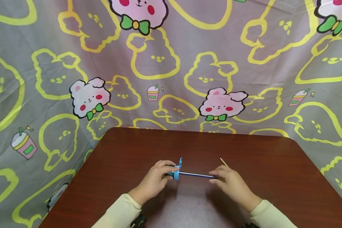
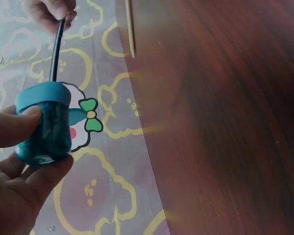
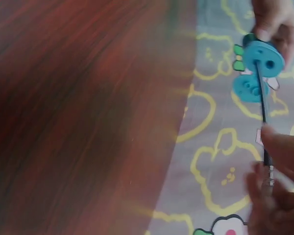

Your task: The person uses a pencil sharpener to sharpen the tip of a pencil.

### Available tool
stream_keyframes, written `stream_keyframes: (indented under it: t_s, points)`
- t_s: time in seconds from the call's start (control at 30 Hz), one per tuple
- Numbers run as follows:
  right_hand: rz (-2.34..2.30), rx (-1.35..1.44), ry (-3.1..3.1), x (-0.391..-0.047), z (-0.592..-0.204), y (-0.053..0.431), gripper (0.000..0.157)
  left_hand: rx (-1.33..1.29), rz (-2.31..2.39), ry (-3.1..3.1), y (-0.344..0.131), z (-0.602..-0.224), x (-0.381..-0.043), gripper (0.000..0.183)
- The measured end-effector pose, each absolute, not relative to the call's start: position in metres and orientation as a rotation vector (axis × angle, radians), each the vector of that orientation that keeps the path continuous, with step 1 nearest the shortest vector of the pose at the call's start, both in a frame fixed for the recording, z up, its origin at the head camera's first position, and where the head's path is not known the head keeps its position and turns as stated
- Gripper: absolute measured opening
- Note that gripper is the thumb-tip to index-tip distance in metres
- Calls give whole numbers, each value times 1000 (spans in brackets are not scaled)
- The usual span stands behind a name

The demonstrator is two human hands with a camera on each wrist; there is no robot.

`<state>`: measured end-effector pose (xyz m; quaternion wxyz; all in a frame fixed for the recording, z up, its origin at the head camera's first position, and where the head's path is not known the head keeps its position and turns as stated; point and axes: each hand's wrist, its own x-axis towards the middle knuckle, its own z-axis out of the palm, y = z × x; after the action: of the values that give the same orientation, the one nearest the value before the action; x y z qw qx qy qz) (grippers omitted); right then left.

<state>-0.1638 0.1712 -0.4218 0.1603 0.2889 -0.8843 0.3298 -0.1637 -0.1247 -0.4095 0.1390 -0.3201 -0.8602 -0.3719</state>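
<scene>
My left hand [image 1: 155,178] holds a small blue pencil sharpener [image 2: 45,125] with a see-through teal body, thumb on one side and fingers on the other. Its round flip lid [image 3: 246,89] hangs open, and the blue top shows a larger hole beside the one in use. A dark blue pencil [image 1: 195,174] runs level from that hole across to my right hand [image 1: 235,185], which pinches it near its far end. A silvery band [image 3: 268,178] on the pencil shows by the right fingers. The tip inside the sharpener is hidden.
A thin, light wooden stick with a pointed end [image 1: 223,161] lies on the brown table [image 1: 148,142] just beyond the right hand. Cloth with cartoon bears and bunnies [image 1: 171,63] hangs around the table's back and sides.
</scene>
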Motion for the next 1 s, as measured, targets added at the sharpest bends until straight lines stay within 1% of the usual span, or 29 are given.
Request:
stream_keyframes:
  t_s: [0.03,0.13,0.17,0.27,0.3,0.33,0.47,0.53,0.57,0.63,0.7,0.73,0.87,0.9,0.97,1.0]
  points:
    - [826,863,-2434,-164,-423,171,21,-895,-1131,-2510,-125,-409,-164,40]
    - [576,924,-2174,-167,-426,171,16,-789,-1306,-2563,-127,-407,-164,38]
    - [538,946,-2103,-168,-427,170,21,-764,-1352,-2571,-127,-407,-164,38]
    - [517,991,-1966,-170,-427,169,44,-743,-1423,-2577,-128,-405,-165,37]
    - [532,999,-1951,-170,-427,168,44,-751,-1415,-2578,-128,-405,-165,37]
    - [563,1006,-1955,-170,-427,168,43,-765,-1396,-2577,-128,-405,-165,38]
    - [853,981,-2239,-165,-422,167,13,-852,-1206,-2553,-129,-406,-164,40]
    - [1086,907,-2484,-163,-418,168,5,-910,-1081,-2518,-129,-408,-164,41]
    - [1185,847,-2591,-163,-415,169,3,-933,-1027,-2500,-129,-408,-164,41]
    - [1269,728,-2735,-164,-413,169,5,-964,-955,-2476,-129,-409,-164,41]
    - [1193,713,-2756,-164,-414,168,6,-969,-927,-2471,-129,-410,-164,42]
    - [1093,732,-2712,-164,-416,167,7,-960,-936,-2475,-129,-410,-164,42]
    - [654,853,-2367,-165,-425,166,21,-888,-1064,-2524,-130,-412,-164,42]
    - [586,880,-2280,-166,-426,166,20,-860,-1116,-2537,-130,-412,-164,41]
    - [513,942,-2131,-168,-428,169,13,-801,-1220,-2558,-130,-411,-164,39]
    - [502,970,-2084,-169,-428,169,17,-774,-1267,-2563,-129,-410,-164,39]
